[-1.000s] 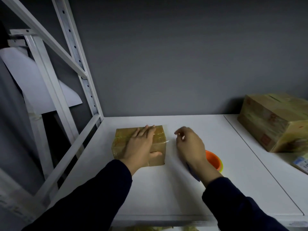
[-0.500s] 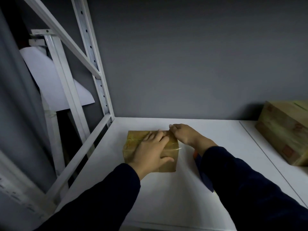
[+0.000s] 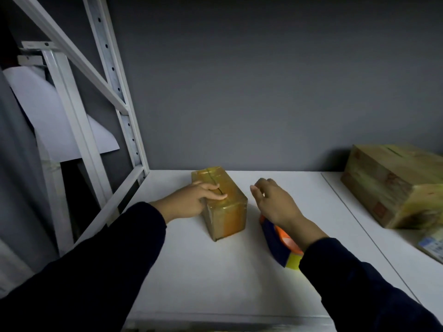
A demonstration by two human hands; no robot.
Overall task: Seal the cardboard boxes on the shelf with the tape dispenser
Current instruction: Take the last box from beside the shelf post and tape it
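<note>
On a white shelf (image 3: 215, 271) against a grey wall, a sealing job is under way. A large box (image 3: 393, 185) sits at the far right, well apart, with a dark slit in its top; whether it is taped cannot be told. The small box (image 3: 225, 212) lies mid-shelf, one end toward the camera. Its top and near end are glossy with tape, and a dark seam line runs along the top. A blue, orange and yellow dispenser (image 3: 280, 245) lies just right of it, partly under the right wrist. The left hand (image 3: 189, 202) rests on the small box, fingers (image 3: 213, 191) laid straight across the seam, pressing rather than clutching. The right hand (image 3: 273, 202) hovers beside the box above the dispenser, fingers loosely curled, holding nothing that shows. The step appears to be pressing tape down. It would go best with the left hand pinning the box against sliding while flat fingertips rub along the seam and over the edges. The right hand can then drop to the dispenser for any bare seam.
</note>
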